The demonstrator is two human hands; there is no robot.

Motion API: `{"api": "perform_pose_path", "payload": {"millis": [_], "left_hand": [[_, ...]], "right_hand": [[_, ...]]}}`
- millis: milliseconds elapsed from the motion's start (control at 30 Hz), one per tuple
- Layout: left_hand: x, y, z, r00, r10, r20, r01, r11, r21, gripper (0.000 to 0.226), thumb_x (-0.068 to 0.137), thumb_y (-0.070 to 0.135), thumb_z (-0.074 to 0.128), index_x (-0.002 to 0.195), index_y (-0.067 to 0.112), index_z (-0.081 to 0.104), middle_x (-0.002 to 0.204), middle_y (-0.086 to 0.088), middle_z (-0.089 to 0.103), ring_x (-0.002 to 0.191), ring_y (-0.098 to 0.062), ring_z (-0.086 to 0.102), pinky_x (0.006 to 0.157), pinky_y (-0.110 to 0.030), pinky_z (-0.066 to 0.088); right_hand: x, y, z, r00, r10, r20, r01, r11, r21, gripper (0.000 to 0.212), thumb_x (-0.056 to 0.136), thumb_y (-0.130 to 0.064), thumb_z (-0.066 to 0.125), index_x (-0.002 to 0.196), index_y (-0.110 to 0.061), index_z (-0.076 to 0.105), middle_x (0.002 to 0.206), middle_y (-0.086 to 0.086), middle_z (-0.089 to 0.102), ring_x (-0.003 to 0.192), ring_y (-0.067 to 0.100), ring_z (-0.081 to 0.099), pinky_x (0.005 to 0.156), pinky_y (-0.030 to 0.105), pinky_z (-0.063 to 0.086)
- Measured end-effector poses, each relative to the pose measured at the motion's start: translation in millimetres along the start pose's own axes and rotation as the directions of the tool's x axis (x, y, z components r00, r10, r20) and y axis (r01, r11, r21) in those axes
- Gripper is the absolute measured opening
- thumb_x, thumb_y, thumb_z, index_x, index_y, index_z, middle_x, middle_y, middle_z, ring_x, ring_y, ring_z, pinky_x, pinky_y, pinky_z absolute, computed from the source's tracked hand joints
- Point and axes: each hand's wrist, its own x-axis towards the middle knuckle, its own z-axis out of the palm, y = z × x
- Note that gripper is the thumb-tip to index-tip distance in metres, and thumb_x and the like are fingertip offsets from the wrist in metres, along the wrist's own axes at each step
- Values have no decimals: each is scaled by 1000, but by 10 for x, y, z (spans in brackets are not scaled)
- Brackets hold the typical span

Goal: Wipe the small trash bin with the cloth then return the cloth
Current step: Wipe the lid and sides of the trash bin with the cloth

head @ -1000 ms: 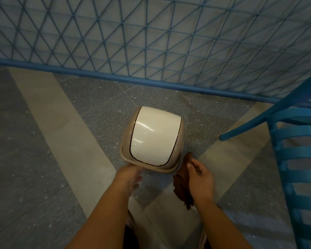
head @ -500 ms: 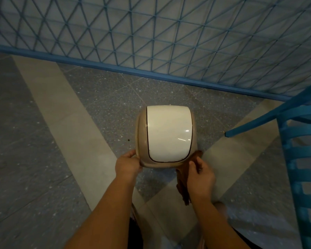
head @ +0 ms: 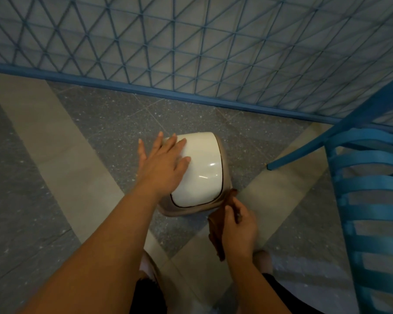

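The small trash bin (head: 202, 173) stands on the floor in the middle of the view, beige with a white swing lid. My left hand (head: 162, 164) lies flat on the lid's left side, fingers spread and holding nothing. My right hand (head: 238, 230) grips a dark brown cloth (head: 216, 232) and presses its upper end against the bin's near right corner. Most of the cloth hangs below my fingers. The bin's left wall is hidden by my left hand and forearm.
A blue slatted chair (head: 370, 200) stands close on the right, one leg (head: 304, 152) reaching toward the bin. A blue lattice fence (head: 191, 53) with a blue base rail (head: 145, 89) runs behind the bin. Grey and beige floor tiles lie to the left.
My left hand left the bin's near rim and moved up onto the lid, fingers spread. The bin has turned. My right hand stays with the cloth at the near right corner.
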Motion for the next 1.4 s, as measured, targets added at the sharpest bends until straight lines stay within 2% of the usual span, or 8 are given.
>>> {"api": "perform_pose_path", "payload": {"millis": [267,367,533,733,833,967,1300,1400], "left_hand": [[98,-17,-54,997,-9,80,-5,985,171,80,82,68,47,148,41,11,159,10,13,148,-20,0,107,-59,-23],[101,-5,-60,997,-14,77,-1,983,185,80,83,65,49,148,41,10,158,10,14,148,-20,1,106,-60,-23],[127,4,-70,998,-4,65,-11,976,216,78,84,65,48,148,40,12,158,10,16,148,-19,4,104,-60,-24],[120,10,-74,998,7,60,-21,972,235,75,86,63,46,149,38,13,158,9,17,148,-17,4,105,-60,-24],[129,4,-69,998,13,56,-26,970,243,76,86,64,45,149,39,12,158,9,17,148,-17,4,105,-60,-24],[133,-6,-75,998,15,66,-31,969,247,76,86,65,44,149,38,11,158,9,16,148,-18,3,105,-60,-24],[142,21,-79,998,20,54,-34,962,273,77,84,65,48,149,38,15,156,9,20,148,-16,5,104,-60,-25],[127,23,-71,998,17,66,-35,961,274,78,84,65,48,149,38,14,157,9,19,148,-16,3,102,-58,-27]], "right_hand": [[-226,-16,217,976,-140,167,160,980,-117,34,94,-12,55,128,-14,59,115,4,55,101,9,53,93,18,40],[-295,-39,239,971,-78,226,109,986,-125,35,96,-13,50,131,-15,56,117,1,53,103,8,51,96,17,39],[-225,-101,268,997,-39,71,44,997,-65,35,96,-10,50,130,-10,56,119,9,55,106,15,55,93,18,39],[-281,-215,417,969,66,237,-42,994,-104,37,99,-14,45,135,-10,52,127,7,51,108,11,52,82,4,28],[-297,-205,340,977,63,203,-49,996,-71,36,98,-14,46,133,-12,53,115,0,50,100,7,50,79,3,29],[-267,-124,301,997,32,76,-29,999,-46,36,97,-12,48,133,-11,53,121,5,51,106,10,50,90,12,32],[-774,-266,816,968,34,250,-57,995,87,38,95,-16,53,134,-19,53,116,-10,52,112,5,52,104,21,40],[-774,-339,768,950,-72,304,33,991,131,38,95,-14,54,132,-21,55,121,-10,54,115,4,52,104,15,38]]}}
